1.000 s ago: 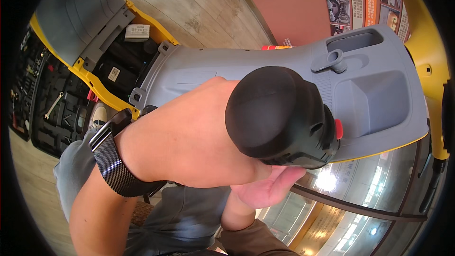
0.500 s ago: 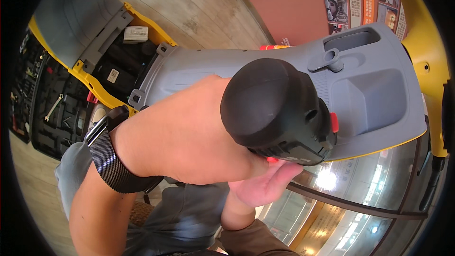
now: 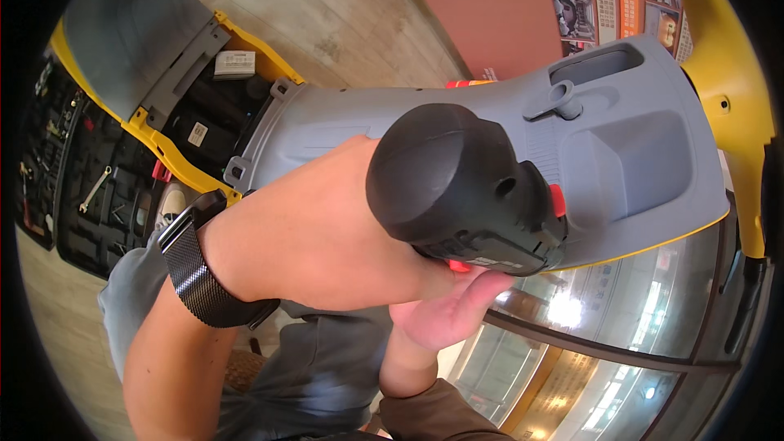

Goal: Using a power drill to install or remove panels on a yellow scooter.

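My left hand [image 3: 343,237], with a black mesh-band watch [image 3: 204,269] on its wrist, grips a black power tool [image 3: 433,171] with red controls; its fingers are hidden behind the tool. Below and just right of it, my right hand [image 3: 447,318] is palm-up with the thumb at the tool's underside; the other fingers are hidden. The tool is over a grey molded plastic panel [image 3: 318,114] with a storage recess [image 3: 629,163] and a small spout-like fitting [image 3: 559,98], so its working end is out of view.
An opened grey-and-yellow housing [image 3: 139,57] exposes a black compartment [image 3: 220,106] at left, beside a tool case [image 3: 82,220] with a wrench. Yellow bodywork [image 3: 727,114] stands at right. A glass-topped counter [image 3: 612,310] is underneath; a printed board [image 3: 572,8] lies beyond.
The tool has moved slightly left and upward, and its rounded end is tilted a little differently. My left hand has moved with it, and my right hand has shifted slightly left and up.
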`<state>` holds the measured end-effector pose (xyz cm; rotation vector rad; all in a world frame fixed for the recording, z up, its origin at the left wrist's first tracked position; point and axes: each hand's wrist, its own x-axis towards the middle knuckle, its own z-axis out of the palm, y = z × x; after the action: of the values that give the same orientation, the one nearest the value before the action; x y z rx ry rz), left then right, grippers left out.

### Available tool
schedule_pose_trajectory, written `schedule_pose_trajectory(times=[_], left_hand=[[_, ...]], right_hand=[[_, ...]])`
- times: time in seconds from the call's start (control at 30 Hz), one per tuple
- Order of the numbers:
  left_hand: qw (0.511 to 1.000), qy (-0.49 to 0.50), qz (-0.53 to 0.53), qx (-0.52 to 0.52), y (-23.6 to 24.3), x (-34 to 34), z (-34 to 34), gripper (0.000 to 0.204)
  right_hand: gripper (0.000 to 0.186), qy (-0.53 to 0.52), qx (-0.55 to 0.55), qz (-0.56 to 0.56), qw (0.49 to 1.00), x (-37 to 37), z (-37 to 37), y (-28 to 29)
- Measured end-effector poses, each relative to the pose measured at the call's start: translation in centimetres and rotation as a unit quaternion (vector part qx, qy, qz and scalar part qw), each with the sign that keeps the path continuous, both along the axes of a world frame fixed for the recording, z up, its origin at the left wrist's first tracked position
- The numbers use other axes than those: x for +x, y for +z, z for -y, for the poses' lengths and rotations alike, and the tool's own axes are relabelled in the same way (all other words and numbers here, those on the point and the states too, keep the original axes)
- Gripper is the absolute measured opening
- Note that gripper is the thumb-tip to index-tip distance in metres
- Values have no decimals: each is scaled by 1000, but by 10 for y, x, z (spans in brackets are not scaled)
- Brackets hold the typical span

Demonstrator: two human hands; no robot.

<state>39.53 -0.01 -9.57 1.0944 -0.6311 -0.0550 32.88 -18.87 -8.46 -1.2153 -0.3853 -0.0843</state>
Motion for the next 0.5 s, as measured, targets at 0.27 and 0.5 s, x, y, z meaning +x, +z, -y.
schedule_pose_trajectory(times=[0.27, 0.5], left_hand=[[999, 12, -27, -36, 3, -3, 2, 44], [999, 42, 28, -2, 2, -5, -4, 47]], right_hand=[[72, 31, -47, 5, 998, 0, 10, -2], [58, -80, -35, -41, 995, -7, -2, -3]])
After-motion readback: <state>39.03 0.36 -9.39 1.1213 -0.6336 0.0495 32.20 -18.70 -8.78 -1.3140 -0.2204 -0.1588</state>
